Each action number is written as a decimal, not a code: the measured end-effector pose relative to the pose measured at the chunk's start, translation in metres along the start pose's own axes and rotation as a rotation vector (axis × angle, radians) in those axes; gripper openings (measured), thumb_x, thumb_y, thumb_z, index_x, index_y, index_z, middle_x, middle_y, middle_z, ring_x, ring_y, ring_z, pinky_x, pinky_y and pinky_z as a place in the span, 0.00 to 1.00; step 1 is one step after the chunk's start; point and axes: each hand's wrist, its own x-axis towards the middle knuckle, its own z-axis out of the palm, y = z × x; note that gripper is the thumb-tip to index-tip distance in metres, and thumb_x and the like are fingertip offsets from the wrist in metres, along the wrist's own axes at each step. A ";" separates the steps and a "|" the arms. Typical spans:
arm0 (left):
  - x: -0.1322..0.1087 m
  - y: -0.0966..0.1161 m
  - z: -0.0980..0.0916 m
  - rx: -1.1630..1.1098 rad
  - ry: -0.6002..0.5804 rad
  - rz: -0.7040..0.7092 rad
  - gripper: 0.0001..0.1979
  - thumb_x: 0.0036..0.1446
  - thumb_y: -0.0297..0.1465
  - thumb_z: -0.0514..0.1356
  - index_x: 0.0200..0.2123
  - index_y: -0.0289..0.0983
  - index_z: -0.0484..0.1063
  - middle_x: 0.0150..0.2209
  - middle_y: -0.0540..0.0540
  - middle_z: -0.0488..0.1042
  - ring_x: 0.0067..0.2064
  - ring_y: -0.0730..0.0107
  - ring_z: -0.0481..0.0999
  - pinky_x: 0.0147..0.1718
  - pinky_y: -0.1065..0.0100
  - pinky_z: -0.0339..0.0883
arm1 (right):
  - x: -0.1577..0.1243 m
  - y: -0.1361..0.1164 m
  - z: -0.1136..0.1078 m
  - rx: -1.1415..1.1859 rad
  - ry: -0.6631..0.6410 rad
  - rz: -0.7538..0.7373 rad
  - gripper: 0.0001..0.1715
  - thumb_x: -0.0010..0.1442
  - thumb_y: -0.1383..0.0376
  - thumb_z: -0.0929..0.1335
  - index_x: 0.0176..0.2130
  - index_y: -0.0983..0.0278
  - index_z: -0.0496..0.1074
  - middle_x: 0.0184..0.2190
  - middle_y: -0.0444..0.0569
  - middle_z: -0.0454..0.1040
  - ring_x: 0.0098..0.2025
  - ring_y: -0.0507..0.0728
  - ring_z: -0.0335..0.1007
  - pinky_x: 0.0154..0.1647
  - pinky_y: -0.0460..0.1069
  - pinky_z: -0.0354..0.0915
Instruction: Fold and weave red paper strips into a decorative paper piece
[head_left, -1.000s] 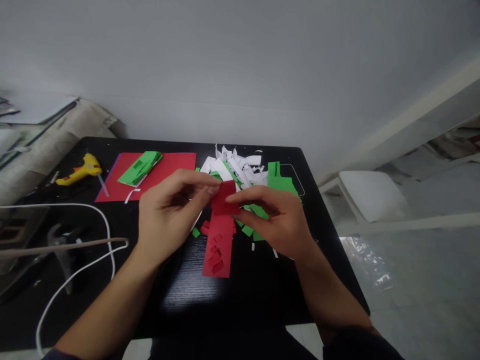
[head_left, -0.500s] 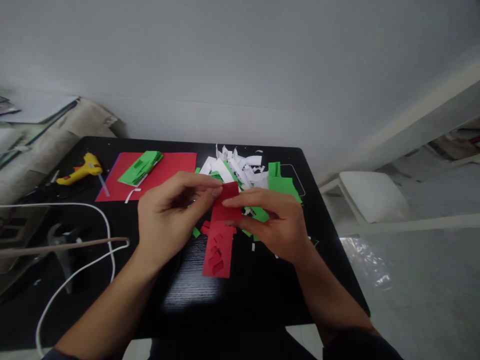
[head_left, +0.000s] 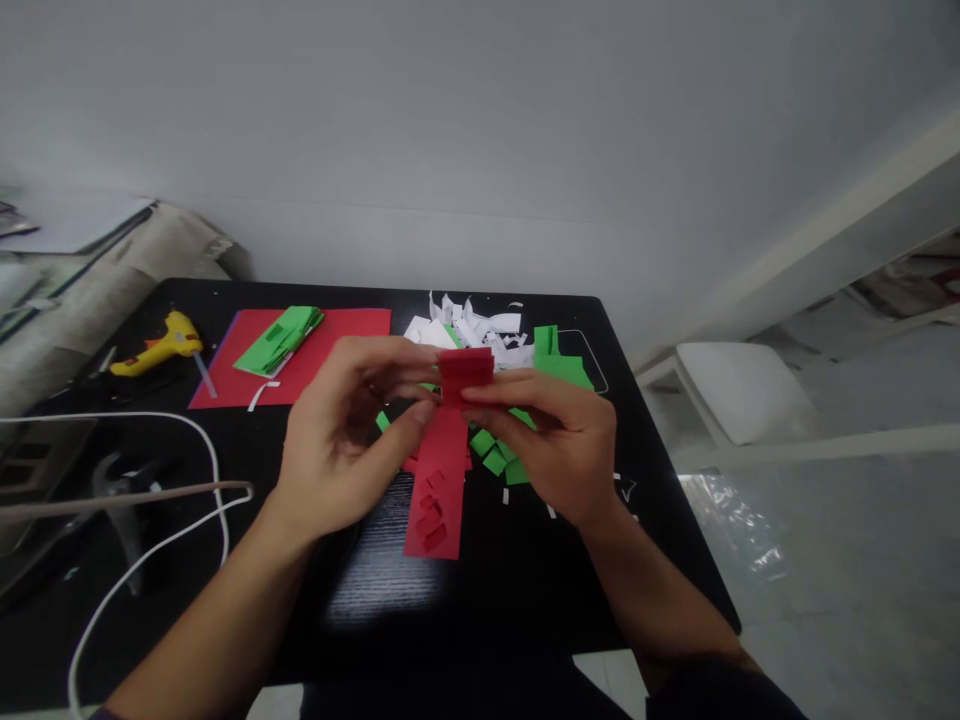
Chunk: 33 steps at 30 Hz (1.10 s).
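Note:
A folded red paper piece [head_left: 466, 375] is held up between my two hands. My left hand [head_left: 360, 430] touches its left side, with thumb and fingers curled close to it. The fingertips of my right hand [head_left: 559, 430] pinch its right edge. Below it a red paper strip [head_left: 435, 480] lies on the black table [head_left: 525, 590], with several small red scraps on its lower part. Behind my hands are crumpled white paper scraps [head_left: 480, 325] and green paper pieces [head_left: 566, 370].
On the left lie a red sheet [head_left: 352, 330] with a green folded paper stack [head_left: 281, 338], a yellow glue gun [head_left: 161, 345], a white cable [head_left: 214, 450] and dark-handled pliers [head_left: 127, 520]. A white stool [head_left: 742, 390] stands right of the table.
The red piece in my hands now stands more upright, and its folded layers show. My left fingers have shifted to behind its left side; my right hand has moved slightly right.

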 end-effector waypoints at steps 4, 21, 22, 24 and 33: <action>0.001 -0.001 0.002 -0.010 -0.018 0.043 0.20 0.59 0.21 0.69 0.52 0.45 0.75 0.50 0.46 0.80 0.51 0.61 0.82 0.45 0.61 0.81 | -0.001 0.000 0.000 0.001 0.019 0.005 0.19 0.61 0.72 0.78 0.46 0.48 0.85 0.44 0.40 0.86 0.48 0.57 0.84 0.51 0.55 0.80; 0.001 -0.003 -0.004 0.204 -0.014 0.094 0.11 0.60 0.23 0.69 0.42 0.44 0.81 0.39 0.50 0.83 0.39 0.68 0.83 0.37 0.66 0.78 | -0.004 -0.001 0.001 -0.017 0.068 0.029 0.16 0.59 0.74 0.78 0.42 0.53 0.85 0.38 0.38 0.87 0.42 0.54 0.85 0.44 0.48 0.81; 0.001 -0.003 -0.004 0.209 -0.009 0.094 0.10 0.60 0.23 0.70 0.41 0.44 0.81 0.38 0.50 0.83 0.39 0.68 0.83 0.36 0.66 0.78 | -0.004 -0.001 0.002 -0.010 0.069 0.035 0.15 0.59 0.73 0.78 0.42 0.53 0.85 0.38 0.39 0.87 0.42 0.54 0.85 0.44 0.48 0.81; 0.002 -0.002 -0.003 0.207 0.002 0.088 0.08 0.59 0.26 0.72 0.40 0.44 0.81 0.37 0.50 0.83 0.38 0.67 0.83 0.36 0.65 0.79 | -0.004 -0.002 0.002 0.000 0.060 0.051 0.15 0.59 0.73 0.78 0.41 0.53 0.85 0.39 0.39 0.87 0.42 0.54 0.85 0.44 0.49 0.81; -0.002 0.003 0.009 0.067 0.067 -0.064 0.08 0.60 0.25 0.71 0.38 0.45 0.81 0.41 0.51 0.84 0.42 0.65 0.84 0.43 0.61 0.81 | -0.004 -0.005 0.009 0.092 0.139 0.125 0.11 0.57 0.71 0.79 0.38 0.55 0.84 0.41 0.43 0.87 0.45 0.59 0.85 0.47 0.56 0.83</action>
